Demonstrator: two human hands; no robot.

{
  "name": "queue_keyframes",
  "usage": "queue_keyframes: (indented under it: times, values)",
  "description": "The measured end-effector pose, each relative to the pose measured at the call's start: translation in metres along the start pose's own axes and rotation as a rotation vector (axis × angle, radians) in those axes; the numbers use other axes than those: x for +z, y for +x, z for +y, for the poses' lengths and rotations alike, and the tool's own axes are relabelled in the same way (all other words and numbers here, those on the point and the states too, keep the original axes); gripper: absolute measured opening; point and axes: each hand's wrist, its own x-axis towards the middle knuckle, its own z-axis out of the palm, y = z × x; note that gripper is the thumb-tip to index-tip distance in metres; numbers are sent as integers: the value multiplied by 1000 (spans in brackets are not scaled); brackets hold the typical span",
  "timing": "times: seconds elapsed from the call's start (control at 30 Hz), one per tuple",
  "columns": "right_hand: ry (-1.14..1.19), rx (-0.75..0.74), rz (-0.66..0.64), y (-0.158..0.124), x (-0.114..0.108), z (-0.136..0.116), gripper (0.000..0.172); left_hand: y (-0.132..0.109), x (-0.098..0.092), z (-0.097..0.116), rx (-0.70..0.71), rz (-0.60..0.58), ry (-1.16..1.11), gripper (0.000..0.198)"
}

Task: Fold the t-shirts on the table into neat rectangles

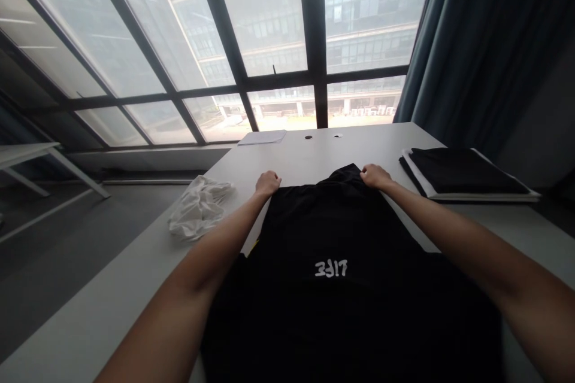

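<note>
A black T-shirt (pixel 332 239) with small white lettering lies spread on the white table (pixel 135 287) in front of me. Both my arms reach forward over it. My left hand (pixel 268 183) is closed in a fist on the far left edge of the shirt. My right hand (pixel 375 176) is closed on the far right part of that same edge, where the cloth bunches up a little between the two hands.
A crumpled white cloth (pixel 199 206) lies left of the shirt near the table's edge. A stack of folded black and white garments (pixel 467 175) sits at the right. A paper sheet (pixel 263 137) lies at the far edge by the window. Dark curtain at right.
</note>
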Motion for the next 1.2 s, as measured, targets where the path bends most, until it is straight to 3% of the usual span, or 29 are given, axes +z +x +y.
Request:
queue_keyframes:
  times: [0.13, 0.27, 0.5, 0.6, 0.63, 0.7, 0.8, 0.87, 0.9, 1.0, 1.07, 1.2]
  values:
    - [-1, 44, -2, 51, 17, -4, 39, 19, 18, 11, 41, -92, -18, 29]
    - [26, -19, -47, 87, 28, -10, 46, 21, 18, 12, 179, -280, -72, 31]
    - [64, -59, -132, 100, 30, -11, 33, 12, -4, 9, 277, -773, -192, 45]
    - [86, -62, -133, 97, 18, -11, 27, 14, -19, 15, 315, -873, -143, 37]
    - [107, -61, -80, 96, 13, -11, 27, 15, -26, 18, 337, -839, -117, 31]
    - [181, -46, 146, 94, 0, -9, 28, 16, -39, 21, 347, -629, -65, 21]
    - [283, -29, 508, 91, -14, -3, 30, 9, -45, 26, 288, -78, 28, 30]
    - [274, -5, 511, 87, -15, 0, 34, -2, -35, 29, 271, 193, 106, 50]
    - [256, 19, 465, 83, -13, 1, 39, -9, -25, 31, 294, 253, 136, 59]
    - [176, 32, 357, 65, -2, -4, 51, -28, 11, 36, 417, 243, 150, 62]
    - [129, -51, 340, 48, 7, -13, 45, -34, 33, 37, 474, 184, 105, 54]
    - [115, -158, 272, 14, 25, -31, 37, -30, 58, 31, 438, -71, 35, 55]
